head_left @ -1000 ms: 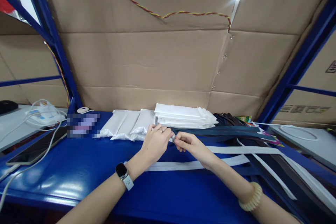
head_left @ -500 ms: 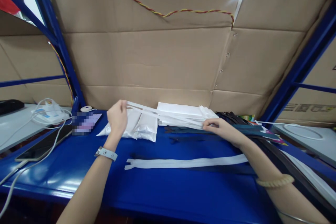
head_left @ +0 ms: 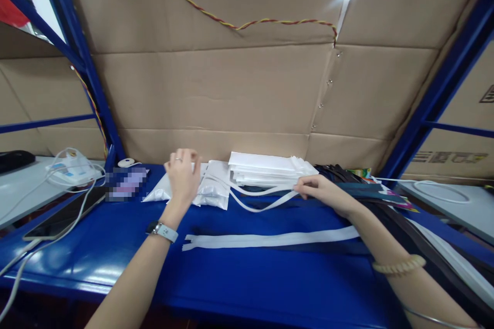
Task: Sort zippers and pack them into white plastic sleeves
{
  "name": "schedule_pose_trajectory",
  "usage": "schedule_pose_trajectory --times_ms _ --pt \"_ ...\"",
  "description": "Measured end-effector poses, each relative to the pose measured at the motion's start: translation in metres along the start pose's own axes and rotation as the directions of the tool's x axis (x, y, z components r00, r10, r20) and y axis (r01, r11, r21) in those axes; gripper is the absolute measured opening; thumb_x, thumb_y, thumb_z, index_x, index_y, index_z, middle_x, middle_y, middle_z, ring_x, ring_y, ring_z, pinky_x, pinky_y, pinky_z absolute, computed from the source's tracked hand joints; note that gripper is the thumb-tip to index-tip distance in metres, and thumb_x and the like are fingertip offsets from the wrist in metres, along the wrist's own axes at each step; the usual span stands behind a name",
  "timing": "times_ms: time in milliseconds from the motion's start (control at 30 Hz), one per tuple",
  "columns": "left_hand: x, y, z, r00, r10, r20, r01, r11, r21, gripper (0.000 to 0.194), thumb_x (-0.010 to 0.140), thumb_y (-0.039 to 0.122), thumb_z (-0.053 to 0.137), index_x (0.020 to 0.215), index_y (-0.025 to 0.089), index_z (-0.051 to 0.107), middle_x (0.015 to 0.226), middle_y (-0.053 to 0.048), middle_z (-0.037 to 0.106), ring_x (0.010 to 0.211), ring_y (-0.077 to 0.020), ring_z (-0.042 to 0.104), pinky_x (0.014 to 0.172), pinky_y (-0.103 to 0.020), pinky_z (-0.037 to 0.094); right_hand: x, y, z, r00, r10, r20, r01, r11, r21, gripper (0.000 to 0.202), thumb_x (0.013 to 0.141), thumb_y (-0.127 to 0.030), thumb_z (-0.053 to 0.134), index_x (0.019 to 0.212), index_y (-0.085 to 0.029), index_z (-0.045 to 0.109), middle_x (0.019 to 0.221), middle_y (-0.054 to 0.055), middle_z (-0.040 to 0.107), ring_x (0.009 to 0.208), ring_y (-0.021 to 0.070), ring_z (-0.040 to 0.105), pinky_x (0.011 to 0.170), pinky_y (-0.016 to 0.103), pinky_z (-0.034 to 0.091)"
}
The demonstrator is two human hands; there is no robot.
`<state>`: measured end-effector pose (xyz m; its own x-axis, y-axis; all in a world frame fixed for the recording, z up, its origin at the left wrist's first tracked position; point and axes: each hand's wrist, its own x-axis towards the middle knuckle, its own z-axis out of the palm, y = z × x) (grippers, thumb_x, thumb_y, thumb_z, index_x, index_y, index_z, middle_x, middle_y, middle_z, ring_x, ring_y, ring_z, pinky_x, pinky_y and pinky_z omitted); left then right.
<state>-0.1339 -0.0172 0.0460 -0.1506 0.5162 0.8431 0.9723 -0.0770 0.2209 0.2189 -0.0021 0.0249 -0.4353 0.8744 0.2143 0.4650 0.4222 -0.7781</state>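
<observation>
A long, split white fabric zipper [head_left: 258,210], pinched in the right hand [head_left: 318,191], should be drawn straight without twisting, though any grip by the left hand [head_left: 182,177] cannot be told.

I see cardboard [head_left: 216,87] standing in front of me. A red and yellow wire [head_left: 247,26] wiggles across its upper part. On my left, a phone [head_left: 64,217] lies flat, with a white cord [head_left: 32,244] at its near end. Past it, a black mouse [head_left: 15,159] sits on a grey table [head_left: 11,183].
</observation>
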Motion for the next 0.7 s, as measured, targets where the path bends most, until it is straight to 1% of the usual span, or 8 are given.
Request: schedule_pose_trajectory --times_ms 33,67,167,267,333,400,567,700 --pt "-0.006 0.012 0.000 0.990 0.109 0.092 -0.103 0.992 -0.066 0.017 0.091 0.030 0.043 0.087 0.019 0.055 0.093 -0.006 0.062 0.091 -0.0223 0.052 0.078 -0.034 0.032 0.001 -0.005 0.011 1.000 -0.005 0.021 0.004 0.999 0.033 0.038 0.079 -0.049 0.055 0.059 -0.017 0.053 0.057 -0.001 0.050 0.056 0.0120 0.044 0.056 0.025 0.034" --pt "-0.012 0.024 0.001 0.960 0.217 0.175 -0.192 0.970 -0.146 0.020 0.093 0.029 0.040 0.083 0.019 0.055 0.088 -0.005 0.063 0.088 -0.0204 0.053 0.079 -0.034 0.032 0.002 -0.010 0.022 1.000 -0.016 0.027 0.014 0.998 0.066 0.039 0.080 -0.051 0.055 0.060 -0.017 0.053 0.057 -0.001 0.051 0.056 0.0118 0.044 0.056 0.025 0.034" --pt "-0.036 0.056 0.001 0.828 0.462 0.318 -0.359 0.872 -0.332 0.029 0.095 0.032 0.036 0.079 0.019 0.056 0.084 -0.003 0.064 0.084 -0.0171 0.055 0.080 -0.034 0.031 0.004 -0.022 0.056 0.997 -0.070 -0.033 0.075 0.983 0.171 0.047 0.085 -0.056 0.047 0.060 -0.017 0.053 0.058 0.000 0.053 0.058 0.0125 0.048 0.062 0.026 0.037" --pt "-0.055 0.074 0.001 0.728 0.573 0.376 -0.439 0.811 -0.387 0.032 0.096 0.035 0.035 0.079 0.018 0.057 0.082 -0.002 0.064 0.082 -0.0174 0.055 0.079 -0.035 0.030 0.003 -0.030 0.081 0.993 -0.104 -0.061 0.117 0.951 0.285 0.055 0.090 -0.057 0.034 0.061 -0.016 0.055 0.059 0.002 0.055 0.063 0.0143 0.053 0.070 0.028 0.041" --pt "-0.062 0.078 0.002 0.698 0.595 0.397 -0.456 0.798 -0.393 0.031 0.096 0.034 0.035 0.079 0.018 0.056 0.081 -0.002 0.063 0.080 -0.0171 0.056 0.078 -0.036 0.031 0.002 -0.032 0.089 0.993 -0.110 -0.053 0.121 0.931 0.344 0.056 0.092 -0.057 0.031 0.061 -0.016 0.056 0.060 0.002 0.056 0.066 0.0151 0.055 0.073 0.029 0.042" --pt "-0.063 0.078 0.002 0.692 0.599 0.403 -0.459 0.796 -0.396 0.030 0.096 0.032 0.035 0.079 0.018 0.056 0.081 -0.002 0.063 0.079 -0.0167 0.056 0.077 -0.036 0.031 0.001 -0.033 0.092 0.993 -0.102 -0.060 0.117 0.922 0.368 0.055 0.091 -0.057 0.032 0.062 -0.017 0.057 0.061 0.003 0.057 0.067 0.0155 0.056 0.074 0.029 0.042" --pt "-0.059 0.076 -0.002 0.758 0.555 0.344 -0.414 0.816 -0.404 0.028 0.094 0.037 0.038 0.081 0.017 0.053 0.084 -0.003 0.062 0.078 -0.0161 0.055 0.076 -0.034 0.032 0.001 -0.031 0.093 0.988 -0.063 -0.138 0.117 0.895 0.431 0.052 0.087 -0.060 0.041 0.066 -0.016 0.060 0.068 0.005 0.061 0.069 0.0166 0.059 0.075 0.031 0.046" --pt "-0.058 0.076 -0.003 0.765 0.549 0.336 -0.410 0.818 -0.402 0.028 0.094 0.037 0.039 0.077 0.018 0.049 0.076 -0.001 0.060 0.072 -0.0151 0.054 0.074 -0.034 0.032 0.002 -0.030 0.095 0.990 -0.045 -0.137 0.105 0.873 0.475 0.050 0.086 -0.057 0.044 0.068 -0.015 0.063 0.070 0.006 0.064 0.070 0.0177 0.061 0.077 0.033 0.048"
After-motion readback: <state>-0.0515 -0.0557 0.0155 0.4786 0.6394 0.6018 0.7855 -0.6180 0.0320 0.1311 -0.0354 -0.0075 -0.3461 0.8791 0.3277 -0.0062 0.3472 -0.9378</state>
